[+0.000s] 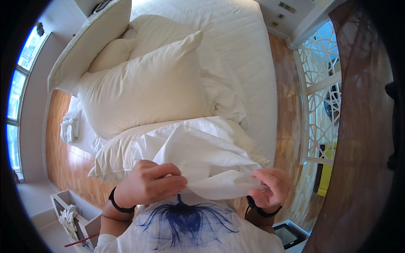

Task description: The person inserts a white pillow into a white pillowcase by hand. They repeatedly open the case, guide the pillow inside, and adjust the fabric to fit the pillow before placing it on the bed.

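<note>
A white pillowcase (pixel 198 147) is stretched between my two hands, its near edge sagging a little toward my body. My left hand (pixel 152 181) pinches that edge at the left, fingers closed on the cloth. At the right end, my right hand (pixel 272 185) grips the same edge between thumb and fingers. Partly under the pillowcase lies a cream pillow (pixel 110 158) at the near side of the bed. Just beyond it rests a larger plump cream pillow (pixel 147 86), one corner pointing up and away to the right.
More cream pillows (pixel 99 42) are piled at the far left of the white bed (pixel 240 55). A folded white cloth (pixel 70 126) lies at the bed's left edge. An open drawer unit (pixel 69 196) stands lower left. White lattice panels (pixel 322 97) line the right side.
</note>
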The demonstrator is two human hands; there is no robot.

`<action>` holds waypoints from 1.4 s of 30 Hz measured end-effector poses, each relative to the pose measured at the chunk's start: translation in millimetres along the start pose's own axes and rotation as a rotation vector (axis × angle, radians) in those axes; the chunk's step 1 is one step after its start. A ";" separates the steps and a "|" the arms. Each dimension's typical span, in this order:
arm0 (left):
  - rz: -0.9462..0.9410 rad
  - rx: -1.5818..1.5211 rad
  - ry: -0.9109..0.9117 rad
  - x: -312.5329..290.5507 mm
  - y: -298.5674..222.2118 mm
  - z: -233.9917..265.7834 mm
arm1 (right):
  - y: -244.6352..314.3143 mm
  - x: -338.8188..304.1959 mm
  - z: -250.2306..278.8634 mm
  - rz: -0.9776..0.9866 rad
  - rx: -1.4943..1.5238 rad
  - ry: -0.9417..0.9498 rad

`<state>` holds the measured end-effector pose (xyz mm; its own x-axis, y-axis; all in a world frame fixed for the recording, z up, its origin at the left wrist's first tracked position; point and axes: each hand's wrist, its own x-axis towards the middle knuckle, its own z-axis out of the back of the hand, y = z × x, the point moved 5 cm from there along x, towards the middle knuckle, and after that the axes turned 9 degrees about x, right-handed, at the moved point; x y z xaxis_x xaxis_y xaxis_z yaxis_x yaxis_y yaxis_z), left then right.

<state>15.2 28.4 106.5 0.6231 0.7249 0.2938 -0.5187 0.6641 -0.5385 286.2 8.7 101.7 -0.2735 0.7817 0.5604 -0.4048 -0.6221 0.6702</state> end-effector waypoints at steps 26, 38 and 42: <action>0.496 -0.092 -0.958 -85.3 71.8 49.3 | -0.8 9.2 -36.2 -0.119 -0.057 0.334; 0.531 -0.283 -0.884 -92.4 90.2 50.6 | -8.1 -7.7 -51.2 -0.237 0.018 0.551; 0.471 -0.397 -0.808 -91.8 101.4 47.6 | -10.7 -9.6 -48.7 -0.172 0.031 0.549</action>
<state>-122.4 37.9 62.5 -0.2527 0.9017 0.3508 -0.2859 0.2768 -0.9174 250.6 10.0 65.4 -0.6219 0.7749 0.1129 -0.4599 -0.4781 0.7483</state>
